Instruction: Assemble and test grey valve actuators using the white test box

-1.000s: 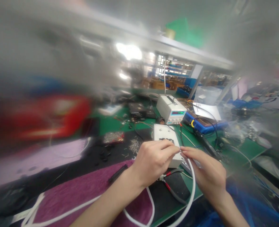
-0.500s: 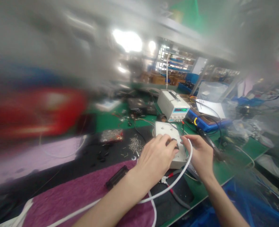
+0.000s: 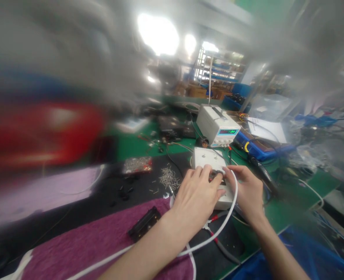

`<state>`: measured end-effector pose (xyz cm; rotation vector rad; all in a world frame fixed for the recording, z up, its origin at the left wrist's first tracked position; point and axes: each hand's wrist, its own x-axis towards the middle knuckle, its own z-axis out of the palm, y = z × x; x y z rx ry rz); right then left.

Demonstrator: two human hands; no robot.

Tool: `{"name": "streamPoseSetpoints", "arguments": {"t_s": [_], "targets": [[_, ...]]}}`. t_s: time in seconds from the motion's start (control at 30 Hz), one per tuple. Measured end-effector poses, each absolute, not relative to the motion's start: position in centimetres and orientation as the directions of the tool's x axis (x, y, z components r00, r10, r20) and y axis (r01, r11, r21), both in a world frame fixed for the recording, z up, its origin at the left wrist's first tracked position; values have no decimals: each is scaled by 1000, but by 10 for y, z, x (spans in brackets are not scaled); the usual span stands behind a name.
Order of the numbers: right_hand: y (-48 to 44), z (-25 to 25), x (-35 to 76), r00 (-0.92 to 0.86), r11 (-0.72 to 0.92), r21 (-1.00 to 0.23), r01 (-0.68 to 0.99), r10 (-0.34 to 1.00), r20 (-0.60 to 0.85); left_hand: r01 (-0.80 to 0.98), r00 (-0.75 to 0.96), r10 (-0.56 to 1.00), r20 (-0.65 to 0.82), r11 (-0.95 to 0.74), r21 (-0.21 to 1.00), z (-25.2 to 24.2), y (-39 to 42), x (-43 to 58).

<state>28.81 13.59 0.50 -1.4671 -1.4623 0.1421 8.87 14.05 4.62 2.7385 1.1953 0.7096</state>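
My left hand [image 3: 197, 190] lies over a white box [image 3: 207, 157], its fingers bent onto a small black part [image 3: 216, 175] on the box top. The white cable [image 3: 218, 229] loops up from the lower left to my right hand [image 3: 246, 188]. Thumb and fingers of that hand pinch together at the cable's end, by the box's right side. The exact tip is too small to make out. Red-handled pliers [image 3: 215, 233] lie below the box. A black part [image 3: 145, 223] rests on the purple cloth [image 3: 102, 245] beside my left forearm.
A power supply [image 3: 218, 126] with a lit display stands behind the box. Metal pins [image 3: 169, 178] are heaped on the black mat [image 3: 148, 190], near a bag of small parts [image 3: 137, 165]. To the right are a blue tray [image 3: 256, 153] with papers, cables and plastic bags.
The view has shifted slightly. My left hand's fingers have moved a little on the black part, with the thumb now more visible. My right hand keeps its pinch by the box.
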Motion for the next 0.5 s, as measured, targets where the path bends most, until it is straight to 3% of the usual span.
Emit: {"name": "streamPoseSetpoints", "arguments": {"t_s": [0.5], "targets": [[136,4,288,207,268,-706,656,835,509,676,606,696,384,-706,212,48,139,86]]}}
